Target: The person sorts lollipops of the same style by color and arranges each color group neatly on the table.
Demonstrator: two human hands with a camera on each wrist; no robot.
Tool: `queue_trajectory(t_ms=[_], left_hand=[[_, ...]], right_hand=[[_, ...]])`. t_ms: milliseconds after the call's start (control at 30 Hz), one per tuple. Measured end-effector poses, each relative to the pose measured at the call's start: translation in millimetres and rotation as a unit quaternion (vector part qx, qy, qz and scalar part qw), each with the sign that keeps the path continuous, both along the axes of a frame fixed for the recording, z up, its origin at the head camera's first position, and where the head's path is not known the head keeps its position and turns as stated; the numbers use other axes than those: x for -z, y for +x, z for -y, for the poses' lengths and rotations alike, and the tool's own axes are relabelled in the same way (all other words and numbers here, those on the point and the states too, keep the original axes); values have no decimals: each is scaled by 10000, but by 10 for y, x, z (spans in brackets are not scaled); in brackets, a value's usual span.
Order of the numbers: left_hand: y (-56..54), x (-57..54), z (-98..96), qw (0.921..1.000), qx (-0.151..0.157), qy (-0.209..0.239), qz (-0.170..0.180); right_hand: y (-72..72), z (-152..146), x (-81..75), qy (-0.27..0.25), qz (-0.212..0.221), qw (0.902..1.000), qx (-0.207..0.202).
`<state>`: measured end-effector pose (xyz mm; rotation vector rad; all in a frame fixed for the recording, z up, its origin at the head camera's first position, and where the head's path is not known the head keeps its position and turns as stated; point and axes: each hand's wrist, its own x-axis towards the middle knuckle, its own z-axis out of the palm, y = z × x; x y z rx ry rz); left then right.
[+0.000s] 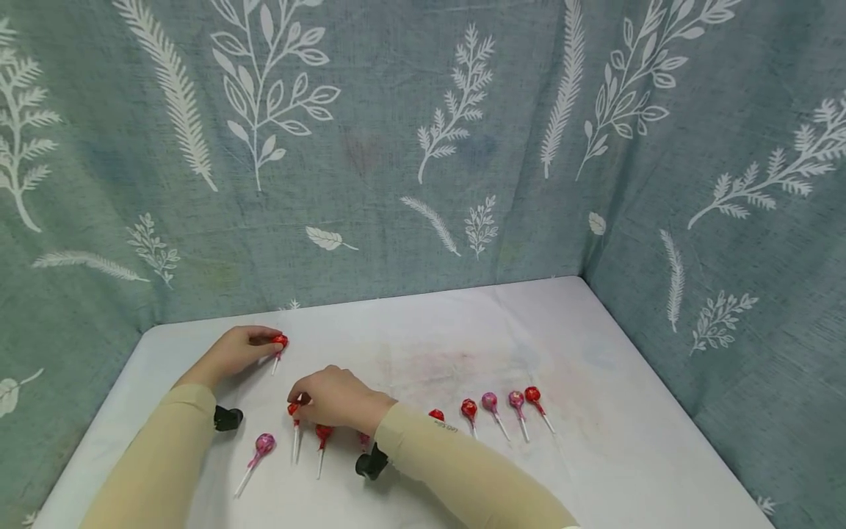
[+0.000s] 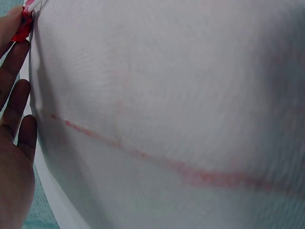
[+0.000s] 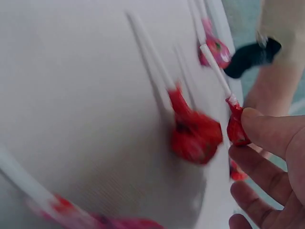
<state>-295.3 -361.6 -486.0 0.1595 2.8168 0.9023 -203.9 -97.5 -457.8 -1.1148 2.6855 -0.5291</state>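
Pinched between the thumb and fingertips of the left hand (image 1: pixel 234 354) is a round lollipop in shiny red wrapping with a white stick (image 1: pixel 280 341), at the far left of a table covered in white cloth (image 1: pixel 628 441). Its stick points back toward the person. The right hand (image 1: pixel 340 400), nearer and further right, pinches a second red-wrapped lollipop (image 3: pixel 235 128) by its head, stick also toward the person; whether it touches the cloth I cannot tell.

Near the hands lie a pink-and-purple wrapped lollipop (image 1: pixel 265 444), slanted, to the left, and a red-wrapped one (image 1: pixel 323 433) just below the right hand. A pinkish one (image 1: pixel 364 439) shows partly beneath the right wrist.

Well to the right, a loose row runs from left to right: a red head (image 1: pixel 437 414) partly hidden by the beige right sleeve (image 1: pixel 463 463), another red (image 1: pixel 468 408), two pink (image 1: pixel 489 402) (image 1: pixel 516 400), and a last red (image 1: pixel 532 395). Behind hangs a blue-green curtain printed with white leaves (image 1: pixel 383 110).
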Motion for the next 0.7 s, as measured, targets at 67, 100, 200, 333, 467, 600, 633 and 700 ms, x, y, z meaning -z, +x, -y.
queue_trajectory(t_ms=[67,100,200,333,467,600,633,700], left_hand=[[-12,-12,7,10000,-64,0,-15],[-16,-23,8,10000,-73,6,-22],[-39,-57,16,9999,-128,36,-24],[-63,-73,19,9999,-136,72,-34],[-35,-25,22,9998,-159,73,6],[20,41,23,9997,-215,100,15],[30,51,17,9997,-199,132,-3],[31,71,12,9996,-193,182,-7]], right_hand=[[-92,-7,-45,-116,31,9999,53],[-141,-8,-66,-180,37,9998,80],[-292,-9,-115,-302,45,9994,175],[-462,3,-170,-368,11,9988,314],[-572,44,-210,-376,-18,9981,487],[-666,83,-209,-327,-98,9974,641],[-691,87,-203,-304,-130,9973,661],[-736,89,-192,-263,-141,9971,696]])
